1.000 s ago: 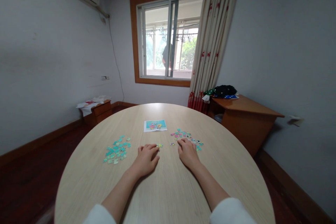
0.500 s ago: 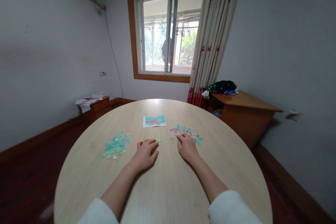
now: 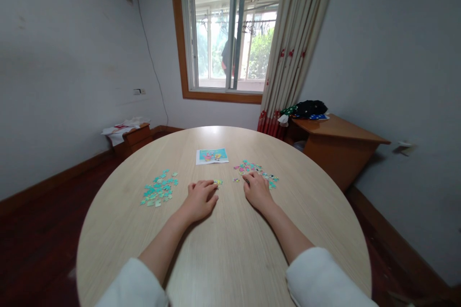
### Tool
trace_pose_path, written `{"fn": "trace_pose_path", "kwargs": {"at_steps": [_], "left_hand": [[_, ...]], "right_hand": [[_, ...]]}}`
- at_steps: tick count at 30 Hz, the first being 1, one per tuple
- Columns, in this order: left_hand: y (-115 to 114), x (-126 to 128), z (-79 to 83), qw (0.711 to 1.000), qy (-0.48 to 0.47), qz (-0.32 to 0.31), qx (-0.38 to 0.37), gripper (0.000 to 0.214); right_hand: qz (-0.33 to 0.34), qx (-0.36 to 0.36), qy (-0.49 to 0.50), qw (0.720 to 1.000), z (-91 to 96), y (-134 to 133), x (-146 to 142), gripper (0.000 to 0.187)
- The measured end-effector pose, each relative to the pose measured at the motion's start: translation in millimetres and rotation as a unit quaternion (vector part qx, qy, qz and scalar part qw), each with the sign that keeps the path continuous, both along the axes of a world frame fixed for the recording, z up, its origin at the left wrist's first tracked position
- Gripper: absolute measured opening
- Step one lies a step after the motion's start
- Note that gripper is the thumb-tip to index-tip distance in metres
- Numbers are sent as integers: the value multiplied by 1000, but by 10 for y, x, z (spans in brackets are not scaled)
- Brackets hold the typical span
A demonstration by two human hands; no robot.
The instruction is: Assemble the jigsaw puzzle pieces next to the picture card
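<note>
My left hand rests palm down on the table, its thumb apart from the fingers. Just beyond its fingertips lies a small cluster of yellow and teal jigsaw pieces, partly covered by the fingers. My right hand is at the near edge of a loose pile of pink, teal and dark jigsaw pieces. Its fingers are curled together, with a small dark spot at the tips that I cannot make out. A single jigsaw piece lies left of that hand.
A picture card with cartoon figures lies at the far middle of the round table. Teal jigsaw pieces are spread at the left. Behind stand a wooden desk with clothes, a curtain and a window, a person beyond it.
The view has tipped downward a little at the edges, so the room and table appear shifted up. Both hands keep nearly the same place on the table.
</note>
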State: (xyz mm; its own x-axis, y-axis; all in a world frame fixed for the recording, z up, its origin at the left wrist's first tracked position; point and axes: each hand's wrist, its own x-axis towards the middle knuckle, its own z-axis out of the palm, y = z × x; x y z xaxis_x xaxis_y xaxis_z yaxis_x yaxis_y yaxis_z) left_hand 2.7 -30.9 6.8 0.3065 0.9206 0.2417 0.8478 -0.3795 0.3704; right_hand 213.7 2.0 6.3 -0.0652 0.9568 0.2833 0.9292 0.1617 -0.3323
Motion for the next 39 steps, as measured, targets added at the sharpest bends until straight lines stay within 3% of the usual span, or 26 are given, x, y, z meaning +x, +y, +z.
{"fn": "trace_pose_path", "kwargs": {"at_steps": [8, 19, 24, 28, 32, 39], "left_hand": [[-1, 2, -7, 1000, 15, -1, 2, 37], [15, 16, -27, 1000, 4, 2, 15, 35], [28, 9, -49, 1000, 0, 5, 15, 34], [19, 18, -26, 1000, 6, 7, 7, 33], [17, 21, -15, 1000, 9, 8, -1, 33], [26, 14, -27, 1000, 8, 7, 6, 33]], "right_hand": [[17, -4, 7, 1000, 16, 7, -2, 30], [119, 18, 66, 991, 17, 29, -3, 28], [5, 68, 75, 995, -3, 179, 227, 34], [-89, 28, 21, 995, -41, 244, 390, 38], [-94, -23, -21, 995, -71, 249, 399, 39], [-86, -18, 5, 996, -52, 258, 401, 37]]}}
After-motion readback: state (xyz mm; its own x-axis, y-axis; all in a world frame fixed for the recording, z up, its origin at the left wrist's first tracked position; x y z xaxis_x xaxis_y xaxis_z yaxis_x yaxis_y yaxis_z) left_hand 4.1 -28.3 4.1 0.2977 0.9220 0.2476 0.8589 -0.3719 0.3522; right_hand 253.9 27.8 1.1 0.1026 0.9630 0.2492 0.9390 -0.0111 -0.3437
